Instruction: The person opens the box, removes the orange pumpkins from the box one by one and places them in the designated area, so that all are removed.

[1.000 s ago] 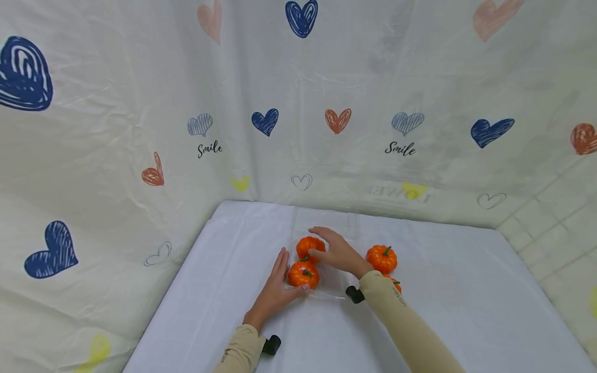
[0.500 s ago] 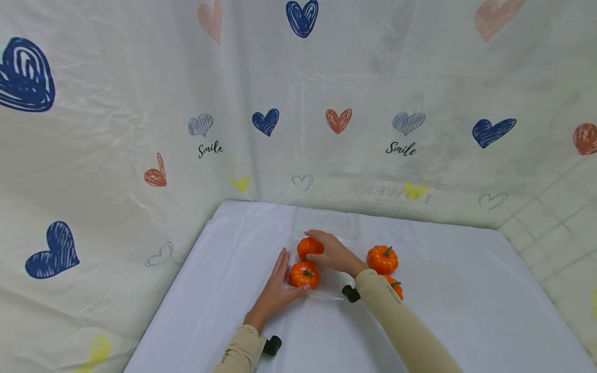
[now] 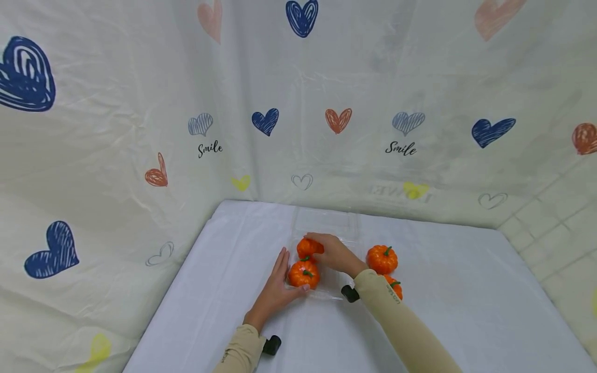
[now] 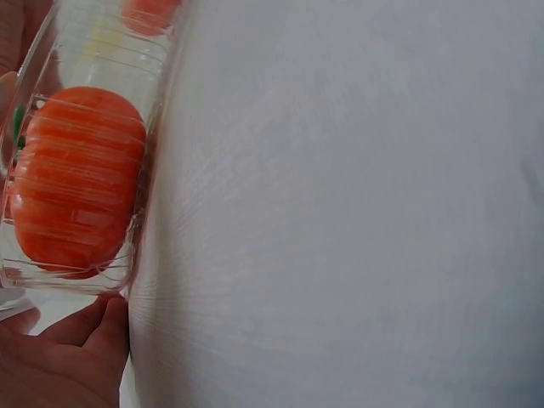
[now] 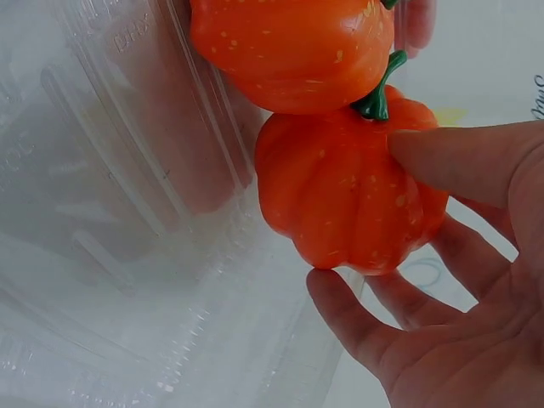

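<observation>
Two orange toy pumpkins with green stems sit in the left half of a clear plastic box (image 3: 333, 285). My left hand (image 3: 275, 295) lies against the box's left side with straight fingers, its thumb stretched to the front rim beside the nearer pumpkin (image 3: 302, 275). In the left wrist view that pumpkin (image 4: 81, 178) shows through the clear wall, with the hand at the box's end. My right hand (image 3: 339, 255) grips the farther pumpkin (image 3: 308, 247). The right wrist view shows its thumb and fingers round this pumpkin (image 5: 340, 195), which sits against the other one (image 5: 289, 51).
The box's clear lid (image 3: 326, 220) lies opened out behind it. To the right on the white cloth (image 3: 466, 300) are two more pumpkins, one whole in view (image 3: 381, 260) and one (image 3: 395, 288) partly behind the right sleeve. A heart-printed curtain (image 3: 364, 166) hangs behind.
My right hand has moved slightly left and nearer, and its fingers have closed round the farther pumpkin. My left hand stays at the box's corner.
</observation>
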Tool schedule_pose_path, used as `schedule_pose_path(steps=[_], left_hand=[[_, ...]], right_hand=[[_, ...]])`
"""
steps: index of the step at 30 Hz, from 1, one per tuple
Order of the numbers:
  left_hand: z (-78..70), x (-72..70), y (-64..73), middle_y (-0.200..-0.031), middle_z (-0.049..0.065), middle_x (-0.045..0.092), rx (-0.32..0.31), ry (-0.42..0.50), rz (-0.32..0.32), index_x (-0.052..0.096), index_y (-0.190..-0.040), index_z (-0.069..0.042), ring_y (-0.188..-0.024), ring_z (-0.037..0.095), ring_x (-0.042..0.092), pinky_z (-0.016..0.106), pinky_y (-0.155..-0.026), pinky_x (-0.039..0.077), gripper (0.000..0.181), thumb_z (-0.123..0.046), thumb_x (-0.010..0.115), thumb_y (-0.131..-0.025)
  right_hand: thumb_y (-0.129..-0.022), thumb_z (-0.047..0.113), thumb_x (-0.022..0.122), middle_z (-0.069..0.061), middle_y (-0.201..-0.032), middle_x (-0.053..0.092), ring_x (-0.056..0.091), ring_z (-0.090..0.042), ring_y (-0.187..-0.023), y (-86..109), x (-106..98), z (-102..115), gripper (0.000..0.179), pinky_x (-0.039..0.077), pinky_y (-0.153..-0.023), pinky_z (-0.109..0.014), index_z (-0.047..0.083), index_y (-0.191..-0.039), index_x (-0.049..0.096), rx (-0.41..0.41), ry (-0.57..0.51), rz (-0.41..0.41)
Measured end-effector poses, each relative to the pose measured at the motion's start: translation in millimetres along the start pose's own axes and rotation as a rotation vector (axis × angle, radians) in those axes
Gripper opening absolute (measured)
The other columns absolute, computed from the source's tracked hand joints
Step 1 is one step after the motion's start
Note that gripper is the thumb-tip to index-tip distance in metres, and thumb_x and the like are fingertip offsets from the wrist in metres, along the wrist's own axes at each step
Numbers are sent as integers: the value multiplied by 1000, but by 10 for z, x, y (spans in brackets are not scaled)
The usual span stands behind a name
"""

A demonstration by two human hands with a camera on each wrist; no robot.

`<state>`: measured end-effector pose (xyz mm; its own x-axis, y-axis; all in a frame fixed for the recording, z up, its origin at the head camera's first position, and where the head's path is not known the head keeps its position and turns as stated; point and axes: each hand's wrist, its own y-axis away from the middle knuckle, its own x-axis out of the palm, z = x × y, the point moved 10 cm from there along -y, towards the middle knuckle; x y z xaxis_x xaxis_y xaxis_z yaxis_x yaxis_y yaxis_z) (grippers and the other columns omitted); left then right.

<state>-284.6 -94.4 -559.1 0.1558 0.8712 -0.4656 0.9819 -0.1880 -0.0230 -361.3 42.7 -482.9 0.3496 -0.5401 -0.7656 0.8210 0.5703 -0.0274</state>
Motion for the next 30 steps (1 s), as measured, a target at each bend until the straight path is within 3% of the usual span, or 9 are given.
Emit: schedule_pose_path(steps=[20, 30], left_hand=[[4, 8, 6, -180, 2, 4, 19, 35, -1, 15, -172, -7, -158, 30, 32, 49, -121, 36, 116, -56, 81, -90], [-52, -5, 20, -180, 4, 4, 32, 56, 1, 15, -172, -5, -159, 32, 30, 50, -122, 34, 115, -50, 83, -91]], right_hand=[[-100, 1, 74, -13, -155, 58, 54, -37, -142, 94, -185, 33, 56, 46, -115, -55, 4, -153, 58, -74, -18, -72], [-101, 6, 74, -12, -153, 60, 58, -36, -136, 210, -369, 27, 55, 55, -105, -54, 6, -153, 59, -53, -117, -119]])
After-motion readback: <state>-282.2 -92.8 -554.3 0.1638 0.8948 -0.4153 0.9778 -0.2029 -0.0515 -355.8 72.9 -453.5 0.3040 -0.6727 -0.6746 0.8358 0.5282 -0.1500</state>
